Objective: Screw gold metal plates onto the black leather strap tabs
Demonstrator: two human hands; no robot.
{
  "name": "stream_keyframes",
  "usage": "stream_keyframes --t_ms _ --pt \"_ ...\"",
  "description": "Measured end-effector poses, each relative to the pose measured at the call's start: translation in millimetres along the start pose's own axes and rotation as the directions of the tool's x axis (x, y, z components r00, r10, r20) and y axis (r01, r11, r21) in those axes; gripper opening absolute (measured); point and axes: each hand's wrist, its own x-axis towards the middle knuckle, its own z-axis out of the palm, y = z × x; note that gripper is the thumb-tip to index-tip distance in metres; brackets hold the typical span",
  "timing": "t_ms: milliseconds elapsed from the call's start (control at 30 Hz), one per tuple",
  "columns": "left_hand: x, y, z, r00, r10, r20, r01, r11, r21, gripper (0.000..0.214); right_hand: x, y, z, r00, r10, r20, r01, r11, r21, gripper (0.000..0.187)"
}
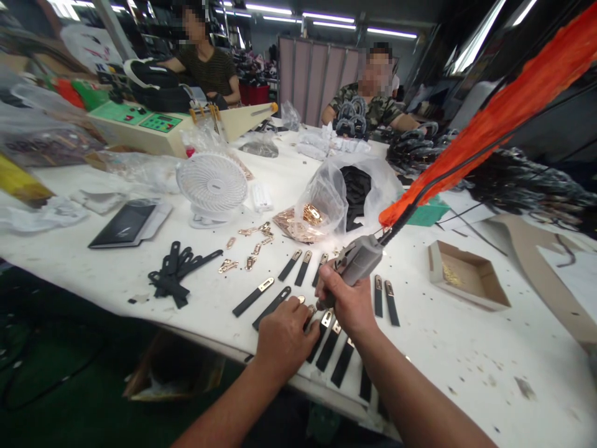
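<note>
Just two hands [284, 339] [347, 303], one screwdriver [359, 262]

no text legible, labels too blurred

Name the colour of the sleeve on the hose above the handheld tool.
Bright orange sleeve, above the tool; clearest in the head view.

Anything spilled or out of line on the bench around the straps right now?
Yes. Gold clips lie scattered loose on the table beside the open plastic bag, with more spilled at its mouth. Left of them, black straps sit in a crossed heap, unlike the neat rows near the right hand holding the grey driver. Nothing looks broken.
</note>
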Motion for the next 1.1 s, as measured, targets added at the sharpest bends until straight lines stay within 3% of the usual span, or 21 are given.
stream_keyframes --t_ms 400,1100 --pt "0.1 -0.5 -4.4 0.998 -0.008 0.061 0.01 1.0 -0.027 0.014 -4.3 -3.2 7.9 0.999 0.029 0.032 -0.029 1.0 -0.01 0.04" --pt "0.2 -2.6 -8.1 0.997 0.026 0.075 -0.02 0.997 -0.074 0.02 -6.1 -2.0 9.9 1.0 0.003 -0.015 -0.003 1.0 0.024 0.04"
